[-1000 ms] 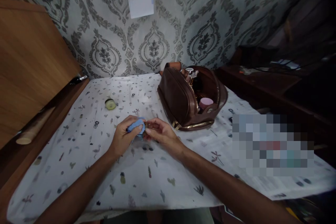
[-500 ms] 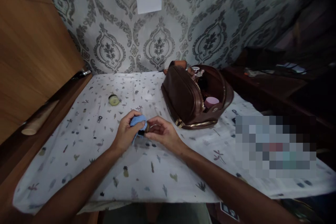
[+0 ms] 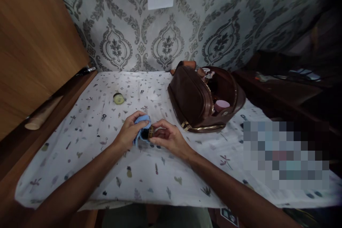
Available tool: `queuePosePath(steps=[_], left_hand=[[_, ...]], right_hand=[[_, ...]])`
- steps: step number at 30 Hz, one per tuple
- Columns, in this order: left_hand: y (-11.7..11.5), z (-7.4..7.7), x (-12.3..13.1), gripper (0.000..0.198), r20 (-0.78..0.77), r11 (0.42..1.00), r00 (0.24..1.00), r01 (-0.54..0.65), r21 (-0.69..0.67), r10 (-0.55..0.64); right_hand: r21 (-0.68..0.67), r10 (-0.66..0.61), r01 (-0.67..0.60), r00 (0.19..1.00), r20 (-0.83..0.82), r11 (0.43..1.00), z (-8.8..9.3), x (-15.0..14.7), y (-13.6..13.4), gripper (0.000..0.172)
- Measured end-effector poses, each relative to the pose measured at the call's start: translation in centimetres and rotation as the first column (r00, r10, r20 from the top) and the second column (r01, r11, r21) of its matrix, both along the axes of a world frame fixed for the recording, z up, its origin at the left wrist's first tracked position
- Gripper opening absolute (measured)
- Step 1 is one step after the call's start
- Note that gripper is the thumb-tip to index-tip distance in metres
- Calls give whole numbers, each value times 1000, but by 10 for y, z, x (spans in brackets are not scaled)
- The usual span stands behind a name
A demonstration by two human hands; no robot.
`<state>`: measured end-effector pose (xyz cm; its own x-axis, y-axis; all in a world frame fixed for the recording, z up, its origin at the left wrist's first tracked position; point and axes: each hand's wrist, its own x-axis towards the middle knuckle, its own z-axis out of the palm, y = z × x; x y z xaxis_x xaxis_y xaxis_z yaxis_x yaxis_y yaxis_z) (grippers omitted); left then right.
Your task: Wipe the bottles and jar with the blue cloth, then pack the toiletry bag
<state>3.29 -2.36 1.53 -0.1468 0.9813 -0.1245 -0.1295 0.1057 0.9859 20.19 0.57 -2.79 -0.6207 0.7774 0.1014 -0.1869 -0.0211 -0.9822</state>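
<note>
My left hand (image 3: 129,130) is closed around a light blue cloth (image 3: 143,121), which is pressed against a small dark jar (image 3: 146,134). The jar lies on its side between my hands, just above the patterned cover, with an amber-brown end to the right. Fingertips and thumb of my right hand (image 3: 168,135) pinch that brown end. Part of the jar is hidden by the cloth and fingers. Beyond my left hand sits a small round yellow-green container (image 3: 118,98) with a dark rim. An open brown leather bag (image 3: 192,96) stands behind my right hand.
Inside the bag are a pink-lidded container (image 3: 222,105) and several small bottles. A wooden cabinet (image 3: 40,35) borders the left side, with a wooden roll (image 3: 40,115) beside it. White cloth with printed plants (image 3: 107,174) covers the table. A blurred-out patch (image 3: 285,155) lies right.
More of the dark jar now shows between my hands, as the blue cloth sits further to its left. The whole view has shifted slightly; the bag and the yellow-green container stay in place.
</note>
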Motion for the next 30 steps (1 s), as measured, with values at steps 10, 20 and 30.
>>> queuePosePath(steps=[10,20,30], left_hand=[[4,2,-1,36,125,990,991,-36,-138,53],[7,-3,-6,46,204,991,975,-59,-121,83],[-12,9,2,22,-332,965,940,151,213,-74]], right_hand=[[52,53,-52,998,-25,997,4,2,-3,41],[52,-36,39,998,-58,998,4,4,3,51],[119,-243,244,970,-24,962,-9,4,14,55]])
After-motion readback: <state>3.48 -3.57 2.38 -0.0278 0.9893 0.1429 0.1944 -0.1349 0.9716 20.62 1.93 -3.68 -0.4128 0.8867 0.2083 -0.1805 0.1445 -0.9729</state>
